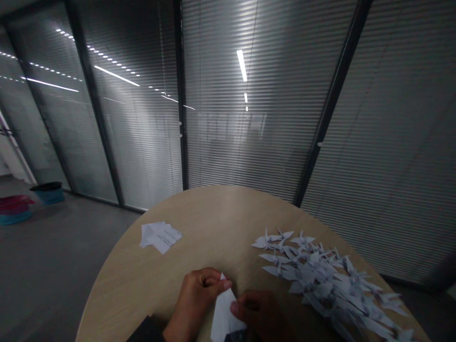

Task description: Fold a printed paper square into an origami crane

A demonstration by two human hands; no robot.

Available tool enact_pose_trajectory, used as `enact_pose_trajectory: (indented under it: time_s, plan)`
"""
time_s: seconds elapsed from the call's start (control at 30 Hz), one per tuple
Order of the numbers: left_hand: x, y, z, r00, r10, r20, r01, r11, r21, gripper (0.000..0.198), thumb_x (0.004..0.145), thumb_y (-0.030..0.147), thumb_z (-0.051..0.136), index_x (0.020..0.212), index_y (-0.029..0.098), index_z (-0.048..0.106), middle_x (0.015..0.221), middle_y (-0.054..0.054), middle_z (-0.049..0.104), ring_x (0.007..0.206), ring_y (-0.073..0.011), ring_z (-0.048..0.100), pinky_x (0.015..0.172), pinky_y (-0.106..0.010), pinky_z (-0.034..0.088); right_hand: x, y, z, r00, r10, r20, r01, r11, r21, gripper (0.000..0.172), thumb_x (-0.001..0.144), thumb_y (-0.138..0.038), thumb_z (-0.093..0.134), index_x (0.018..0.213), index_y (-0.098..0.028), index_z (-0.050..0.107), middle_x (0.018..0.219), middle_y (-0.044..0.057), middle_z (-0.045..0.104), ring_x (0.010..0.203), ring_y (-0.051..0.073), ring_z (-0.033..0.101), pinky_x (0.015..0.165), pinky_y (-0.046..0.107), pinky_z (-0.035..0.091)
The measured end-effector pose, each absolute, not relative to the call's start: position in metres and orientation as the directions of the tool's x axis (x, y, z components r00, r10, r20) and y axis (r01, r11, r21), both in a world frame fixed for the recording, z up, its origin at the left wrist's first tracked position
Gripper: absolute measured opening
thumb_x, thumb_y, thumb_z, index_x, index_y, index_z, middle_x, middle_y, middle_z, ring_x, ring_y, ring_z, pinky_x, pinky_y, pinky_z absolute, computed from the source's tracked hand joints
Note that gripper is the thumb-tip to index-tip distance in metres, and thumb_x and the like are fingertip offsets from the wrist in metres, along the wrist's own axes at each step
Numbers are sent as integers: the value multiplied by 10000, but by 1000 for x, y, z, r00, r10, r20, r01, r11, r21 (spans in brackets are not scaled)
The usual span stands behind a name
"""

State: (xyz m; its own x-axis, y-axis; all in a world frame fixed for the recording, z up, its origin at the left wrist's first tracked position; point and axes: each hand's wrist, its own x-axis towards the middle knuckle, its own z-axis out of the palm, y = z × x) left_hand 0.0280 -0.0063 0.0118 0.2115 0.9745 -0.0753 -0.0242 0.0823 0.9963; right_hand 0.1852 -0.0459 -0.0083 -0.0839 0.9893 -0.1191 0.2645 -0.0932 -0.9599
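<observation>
Between my two hands is a folded white paper (223,316) with a pointed top, low in the middle of the view. My left hand (197,297) pinches it near the tip, thumb and fingers pressed together. At its right edge my right hand (261,311) grips the paper with thumb and fingers; this hand is darker and partly in shadow. A dark object covers the paper's lower end, too unclear to name. To the right lies a large pile of folded white paper cranes (320,280).
The round wooden table (221,209) also bears several loose white paper sheets (161,236) at the left. Beyond it stand glass partitions with blinds (249,142). Two bins, one blue and black (50,194) and one pink and blue (14,209), are on the floor far left.
</observation>
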Motion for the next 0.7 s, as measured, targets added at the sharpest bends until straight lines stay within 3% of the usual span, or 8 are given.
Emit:
enact_pose_trajectory:
  time_s: [0.23, 0.4, 0.7]
  plan:
    - [28, -9, 14, 204, 977, -67, -5, 69, 998, 308, 519, 406, 773, 577, 116, 685, 539, -35, 634, 498, -135, 508, 496, -238, 327, 185, -44, -12, -80, 992, -94, 257, -70, -964, 445, 592, -579, 653, 516, -142, 619, 496, -6, 513, 504, 99, 426, 516, 235, 320]
    - [31, -9, 14, 241, 967, -85, -22, 93, 995, 329, 480, 399, 796, 587, 116, 666, 476, 15, 557, 446, -100, 442, 464, -223, 297, 184, -44, -13, -47, 995, -89, 254, -75, -964, 466, 596, -591, 646, 528, -131, 622, 492, -5, 505, 491, 102, 419, 509, 242, 300]
    - [34, -14, 10, 222, 970, -99, -29, 108, 994, 321, 488, 391, 794, 523, 134, 605, 451, 37, 516, 416, -76, 400, 429, -203, 264, 181, -42, -36, 29, 999, -38, 244, -44, -969, 427, 607, -551, 643, 518, -133, 664, 482, 23, 579, 474, 118, 494, 491, 238, 337]
